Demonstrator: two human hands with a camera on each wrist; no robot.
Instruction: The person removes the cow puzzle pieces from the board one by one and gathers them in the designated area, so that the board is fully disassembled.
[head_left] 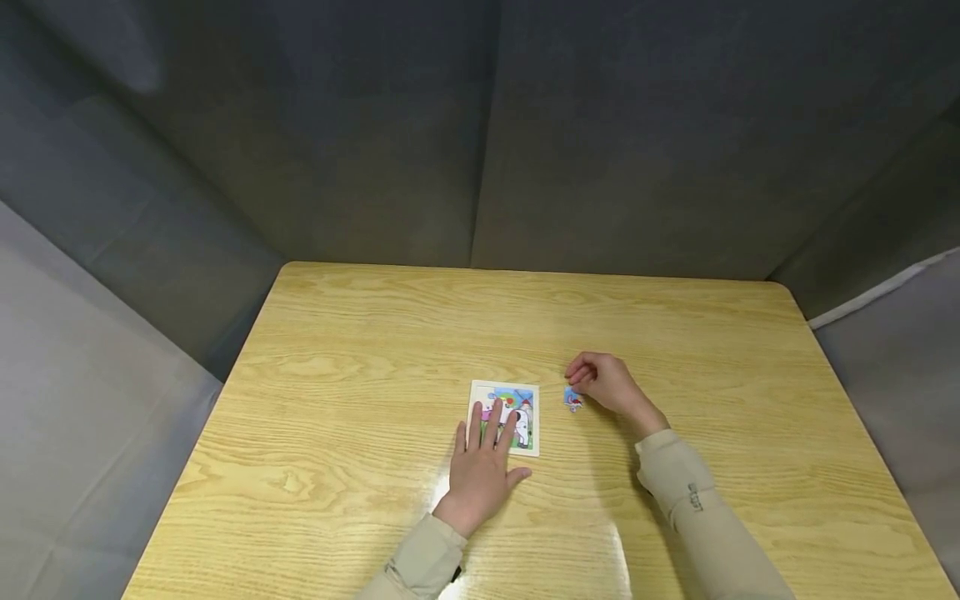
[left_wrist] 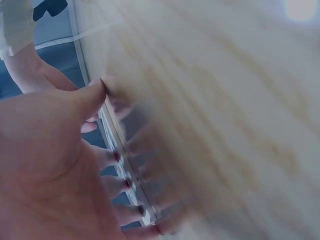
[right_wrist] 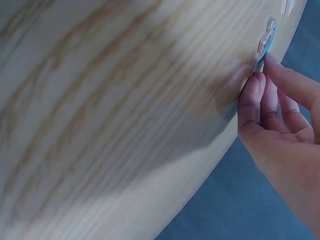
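Note:
A small square jigsaw puzzle in a pale frame (head_left: 537, 437) lies on the table, printed with a colourful cartoon scene. My left hand (head_left: 480, 479) rests on it with straight, spread fingers, covering its lower left part; the thumb lies off the frame on the near side. To the right of the frame, my right hand (head_left: 609, 383) pinches a loose puzzle piece (head_left: 573, 402) by its far edge. In the right wrist view, thumb and fingertips meet at one end of this blue-printed piece (right_wrist: 266, 41), which is close to the tabletop.
The wood-grain table (head_left: 337, 375) has rounded far corners. Dark grey curtains (head_left: 375, 142) stand behind it, and lighter cloth (head_left: 82, 417) hangs at the left side. A bright reflection shows on the near part of the tabletop.

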